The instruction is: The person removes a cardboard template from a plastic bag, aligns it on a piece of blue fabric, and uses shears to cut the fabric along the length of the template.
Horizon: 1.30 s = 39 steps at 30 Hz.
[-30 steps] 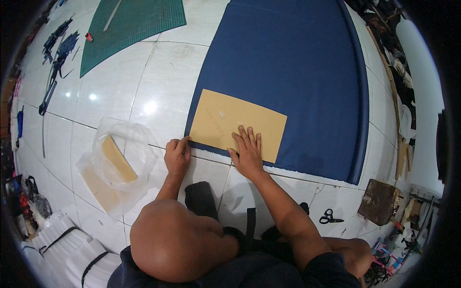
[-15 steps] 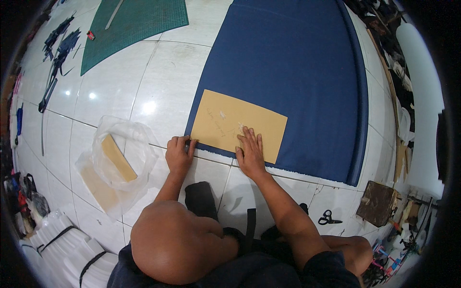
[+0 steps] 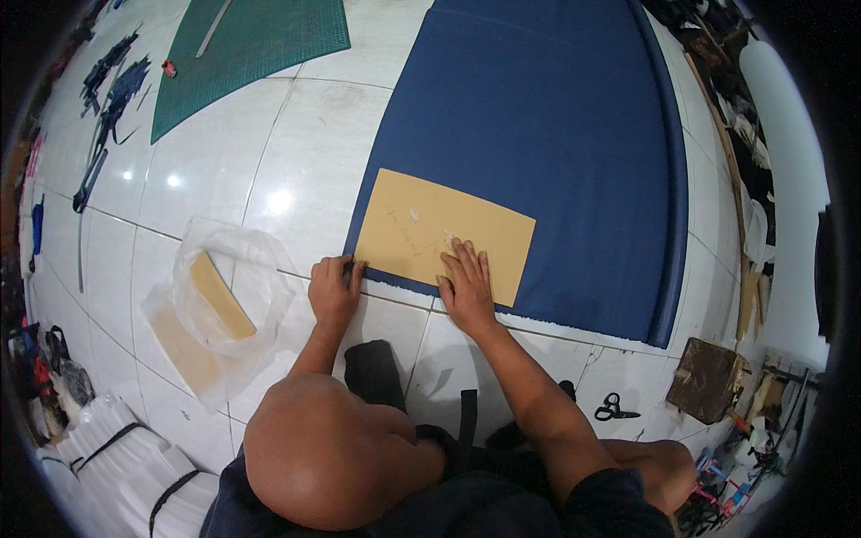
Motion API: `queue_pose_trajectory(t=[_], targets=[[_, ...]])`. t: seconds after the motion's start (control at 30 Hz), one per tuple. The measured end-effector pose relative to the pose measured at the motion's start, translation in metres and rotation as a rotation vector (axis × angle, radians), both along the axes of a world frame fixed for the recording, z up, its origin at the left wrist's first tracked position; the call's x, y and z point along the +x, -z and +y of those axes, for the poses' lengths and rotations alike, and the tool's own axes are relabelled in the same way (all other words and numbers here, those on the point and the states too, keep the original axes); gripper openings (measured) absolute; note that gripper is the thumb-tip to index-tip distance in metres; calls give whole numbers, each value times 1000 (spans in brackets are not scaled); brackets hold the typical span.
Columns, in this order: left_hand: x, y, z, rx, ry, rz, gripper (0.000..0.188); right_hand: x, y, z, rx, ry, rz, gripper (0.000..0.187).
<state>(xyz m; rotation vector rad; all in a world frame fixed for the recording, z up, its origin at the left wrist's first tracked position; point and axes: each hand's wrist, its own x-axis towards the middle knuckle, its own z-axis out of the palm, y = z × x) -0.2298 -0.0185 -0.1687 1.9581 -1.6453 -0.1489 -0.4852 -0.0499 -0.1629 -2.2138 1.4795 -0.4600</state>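
A wide sheet of navy blue fabric [image 3: 529,99] lies spread on the floor, with a pale frayed near edge. On its near left part rests a tan cardboard pattern piece [image 3: 475,215] bearing faint pencil writing and whitish scuffs. My right hand [image 3: 468,285] lies flat across the cardboard's near edge, fingers spread and pointing away from me. At the fabric's near left corner, beside the cardboard's corner, my left hand [image 3: 334,289] is curled with thumb and fingers closed on the fabric edge. Its fingertips are partly hidden.
Black scissors [image 3: 613,408] and a brown block [image 3: 707,380] lie at the near right. To the left, a clear plastic bag [image 3: 269,314] holds tan pieces. A green cutting mat [image 3: 260,45] with a metal ruler [image 3: 213,27] is far left, near dark fabric strips [image 3: 115,99].
The cardboard has shifted very slightly toward the lower left, and both hands have moved slightly left with it. Their grip and pose look the same.
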Motion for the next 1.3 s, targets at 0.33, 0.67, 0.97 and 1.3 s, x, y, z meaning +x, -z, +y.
queue_pose_trajectory(t=[0.33, 0.67, 0.97, 1.3], targets=[[0, 3, 0, 13, -8, -20, 21, -3, -2, -2, -28, -15, -6, 40], [1, 20, 7, 67, -19, -19, 19, -11, 8, 1, -47, -57, 75, 47], [1, -1, 5, 26, -8, 70, 14, 1, -8, 2, -150, -75, 61, 43], [4, -5, 3, 254, -133, 284, 31, -118, -49, -71, 68, 170, 110, 45]])
